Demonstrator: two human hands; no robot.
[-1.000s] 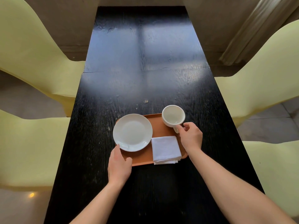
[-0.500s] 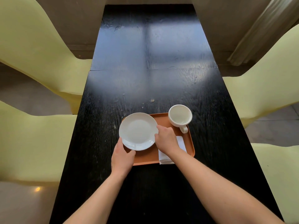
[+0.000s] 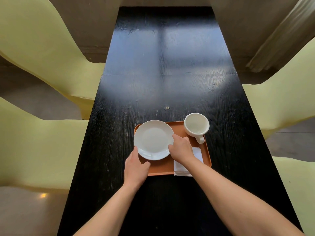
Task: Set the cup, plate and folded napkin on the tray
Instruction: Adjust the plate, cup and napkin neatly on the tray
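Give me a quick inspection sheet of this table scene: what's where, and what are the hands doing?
Surface: long black table, glossy, wood grain showing.
Job's things: plate, cup and napkin all sit on the orange tray; napkin overhangs the tray's near edge.
Clutter: small crumb beyond the tray.
Hands: left hand on the tray's near left corner; right hand touches the plate's right rim, over the napkin.
Cables: nothing seen.
Surroundings: yellow chairs on both sides, curtain far right.
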